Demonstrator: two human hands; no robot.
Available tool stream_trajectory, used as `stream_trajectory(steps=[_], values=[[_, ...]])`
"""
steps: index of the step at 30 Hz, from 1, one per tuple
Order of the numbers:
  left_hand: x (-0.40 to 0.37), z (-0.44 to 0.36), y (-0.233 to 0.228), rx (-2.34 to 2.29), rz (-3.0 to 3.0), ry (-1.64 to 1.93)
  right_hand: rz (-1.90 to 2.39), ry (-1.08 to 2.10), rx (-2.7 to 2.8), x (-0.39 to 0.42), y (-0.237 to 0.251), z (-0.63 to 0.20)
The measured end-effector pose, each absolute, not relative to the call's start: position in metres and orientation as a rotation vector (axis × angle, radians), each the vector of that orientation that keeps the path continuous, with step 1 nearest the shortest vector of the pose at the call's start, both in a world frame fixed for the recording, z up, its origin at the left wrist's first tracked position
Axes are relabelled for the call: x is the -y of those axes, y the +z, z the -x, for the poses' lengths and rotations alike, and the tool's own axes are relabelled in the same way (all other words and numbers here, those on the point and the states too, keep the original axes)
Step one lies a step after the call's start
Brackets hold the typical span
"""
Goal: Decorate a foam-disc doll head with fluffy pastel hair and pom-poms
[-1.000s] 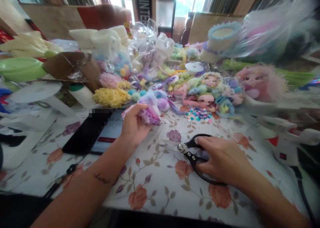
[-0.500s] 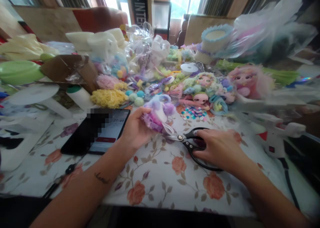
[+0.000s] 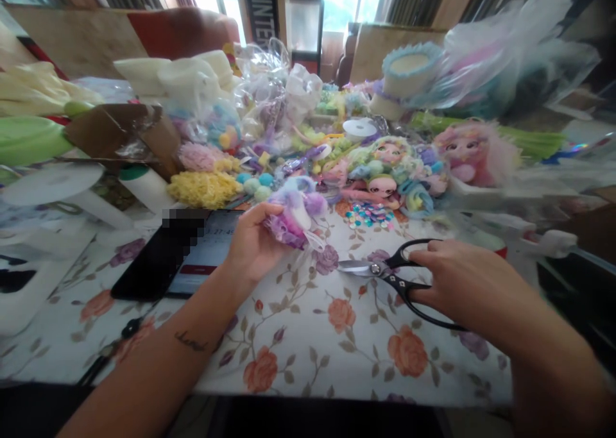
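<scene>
My left hand [image 3: 251,245] grips a fluffy purple, white and blue pompom bundle [image 3: 293,213] just above the flowered tablecloth [image 3: 308,342]. White strings hang from the bundle's lower right. My right hand [image 3: 462,284] has its fingers through the handles of black scissors [image 3: 389,274]. The blades are nearly closed and point left toward the bundle, a short gap away from the strings.
A phone [image 3: 183,255] lies left of my left hand. Yellow yarn [image 3: 205,188], doll heads [image 3: 385,168], sequins [image 3: 368,215], a white ribbon spool [image 3: 360,129], plastic bags and a glue gun [image 3: 539,242] crowd the far and right sides of the table.
My right hand picked the scissors up off the cloth and turned the blades toward the bundle. My left hand shifted the bundle slightly.
</scene>
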State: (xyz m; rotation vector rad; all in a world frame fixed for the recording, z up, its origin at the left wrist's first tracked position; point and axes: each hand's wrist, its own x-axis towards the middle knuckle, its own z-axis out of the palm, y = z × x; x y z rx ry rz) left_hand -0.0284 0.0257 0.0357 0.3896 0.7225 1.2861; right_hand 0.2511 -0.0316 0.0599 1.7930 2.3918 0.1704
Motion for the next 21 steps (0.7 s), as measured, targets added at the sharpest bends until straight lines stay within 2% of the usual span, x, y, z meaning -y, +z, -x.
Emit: stream_trajectory(steps=[5, 13, 21], values=[[-0.028, 0.033, 0.042, -0.725, -0.381, 1.315, -1.855, 0.114, -2.420, 0.032, 0.065, -0.255], [-0.027, 0.038, 0.047, -0.638, -0.351, 1.410, -1.944, -0.114, -2.444, 0.018, 0.044, -0.234], [-0.029, 0.037, 0.044, -0.631, -0.351, 1.404, -1.889, -0.006, -2.509, 0.024, 0.042, -0.246]])
